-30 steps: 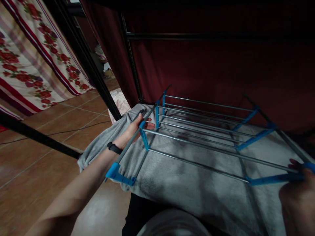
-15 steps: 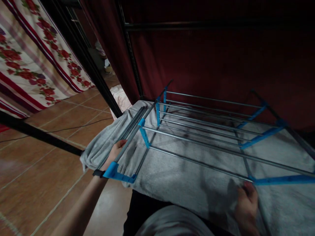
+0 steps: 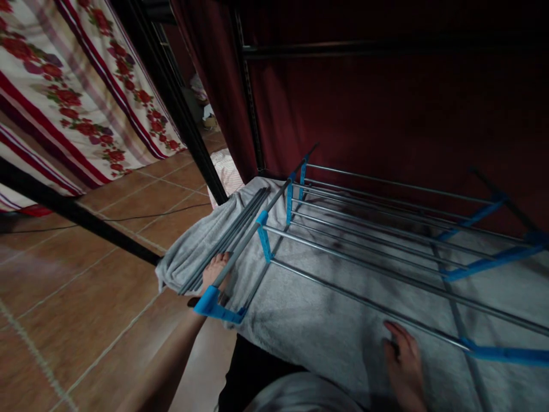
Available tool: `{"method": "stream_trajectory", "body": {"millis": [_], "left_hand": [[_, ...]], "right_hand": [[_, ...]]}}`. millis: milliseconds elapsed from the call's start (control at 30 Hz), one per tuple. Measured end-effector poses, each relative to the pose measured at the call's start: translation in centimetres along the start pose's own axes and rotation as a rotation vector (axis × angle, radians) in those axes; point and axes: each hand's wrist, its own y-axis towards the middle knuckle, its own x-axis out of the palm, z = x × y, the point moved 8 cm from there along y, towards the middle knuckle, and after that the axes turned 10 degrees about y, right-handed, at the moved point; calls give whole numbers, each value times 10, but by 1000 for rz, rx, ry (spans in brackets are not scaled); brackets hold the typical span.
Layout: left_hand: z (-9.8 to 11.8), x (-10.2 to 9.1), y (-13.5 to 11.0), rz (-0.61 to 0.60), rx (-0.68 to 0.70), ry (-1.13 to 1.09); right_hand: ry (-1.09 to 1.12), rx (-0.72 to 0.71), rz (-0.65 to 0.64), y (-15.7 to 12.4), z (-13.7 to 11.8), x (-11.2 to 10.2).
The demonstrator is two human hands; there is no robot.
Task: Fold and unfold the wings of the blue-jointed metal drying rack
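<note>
A metal rack [image 3: 386,252] of silver rods with blue plastic joints lies over a grey towel [image 3: 326,326]. My left hand [image 3: 215,269] is at the towel's left edge, under the rack's side rod and just behind its blue corner piece [image 3: 212,303]. Its fingers look curled on the towel, partly hidden by the rod. My right hand [image 3: 403,360] lies flat on the towel near the front, fingers stretched toward the front rod. A bundle of loose grey rods [image 3: 234,232] rests on the towel beside my left hand.
A dark red cloth wall [image 3: 386,114] with black frame poles [image 3: 189,126] stands behind the rack. A floral sheet [image 3: 64,97] hangs at the left. Brown floor tiles [image 3: 86,297] with a thin cable [image 3: 150,214] lie to the left.
My left hand slid back along the side rod to the towel's edge. My right hand let go of the rack's blue front bar and came down flat on the towel.
</note>
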Motion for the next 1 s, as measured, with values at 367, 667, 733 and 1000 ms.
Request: {"method": "stream_trajectory", "body": {"millis": [367, 667, 733, 1000], "left_hand": [[10, 13, 10, 72, 44, 214], [18, 13, 11, 65, -39, 219], [19, 11, 13, 69, -54, 203], [17, 8, 11, 97, -78, 153]], "right_hand": [[-164, -120, -10, -5, -16, 4], [-243, -145, -5, -3, -11, 4], [-253, -143, -12, -3, -11, 4], [-286, -182, -34, -2, -11, 7]]}}
